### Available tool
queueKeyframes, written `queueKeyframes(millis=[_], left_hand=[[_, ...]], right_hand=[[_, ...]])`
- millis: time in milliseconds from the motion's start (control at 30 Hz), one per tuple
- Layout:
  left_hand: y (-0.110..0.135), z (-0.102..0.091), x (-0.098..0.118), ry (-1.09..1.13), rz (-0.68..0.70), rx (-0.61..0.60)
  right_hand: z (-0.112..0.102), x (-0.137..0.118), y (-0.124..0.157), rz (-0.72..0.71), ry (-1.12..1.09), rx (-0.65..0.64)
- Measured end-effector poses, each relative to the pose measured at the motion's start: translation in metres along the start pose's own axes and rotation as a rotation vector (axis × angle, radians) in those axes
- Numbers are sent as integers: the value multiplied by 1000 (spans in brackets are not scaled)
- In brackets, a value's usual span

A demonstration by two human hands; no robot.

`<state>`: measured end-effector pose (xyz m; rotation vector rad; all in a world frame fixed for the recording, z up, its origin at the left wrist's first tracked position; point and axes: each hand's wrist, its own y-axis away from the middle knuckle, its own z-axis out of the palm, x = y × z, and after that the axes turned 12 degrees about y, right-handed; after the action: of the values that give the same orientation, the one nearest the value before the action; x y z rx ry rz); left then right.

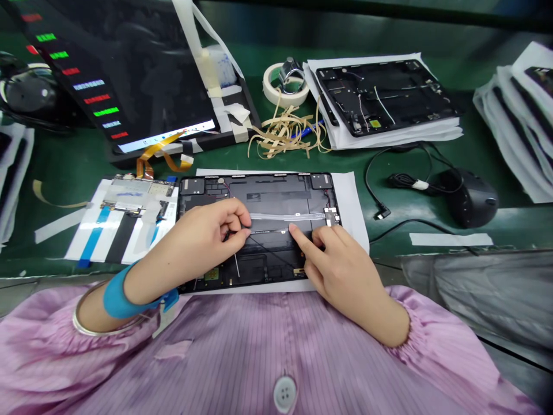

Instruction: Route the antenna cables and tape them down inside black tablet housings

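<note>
Nearest you, your pink striped sleeves (449, 346) reach forward, and a bright blue wristband (125, 294) circles your left wrist. Your right hand (339, 259) comes in from about four o'clock: its forefinger is stretched out with the tip down on the work, the other fingers are bent, and it shows no grip on anything. Your left hand (211, 230) comes in from eight o'clock, thumb and forefinger drawn close together; you cannot tell from here what, if anything, is pinched between them.

Both hands are over a flat black rectangular device casing (276, 199), inner side up, straight ahead of you on white sheet paper (352, 210). A narrow translucent strip (285, 217) runs across it from your left fingertips towards three o'clock. Just nearer you lies a thin black strip (268, 231), with your right fingertip just beside its end.

Around the casing, a grey-and-silver circuit board (129, 193) sits past nine o'clock, and a black computer mouse (470, 199) before three. Farther off, tangled tan paper strips (280, 135) and a cream tape roll (283, 101) are near twelve, a second open black casing (415, 98) between one and two, and a dark-screened monitor (142, 69) between ten and eleven.
</note>
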<state>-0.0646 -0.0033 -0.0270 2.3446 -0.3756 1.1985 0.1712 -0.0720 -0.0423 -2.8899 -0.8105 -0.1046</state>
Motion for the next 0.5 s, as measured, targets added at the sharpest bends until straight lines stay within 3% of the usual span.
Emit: queueKeyframes(millis=[500], left_hand=[[-1, 0, 1, -58, 9, 2]], right_hand=[[-3, -10, -2, -77, 188, -86]])
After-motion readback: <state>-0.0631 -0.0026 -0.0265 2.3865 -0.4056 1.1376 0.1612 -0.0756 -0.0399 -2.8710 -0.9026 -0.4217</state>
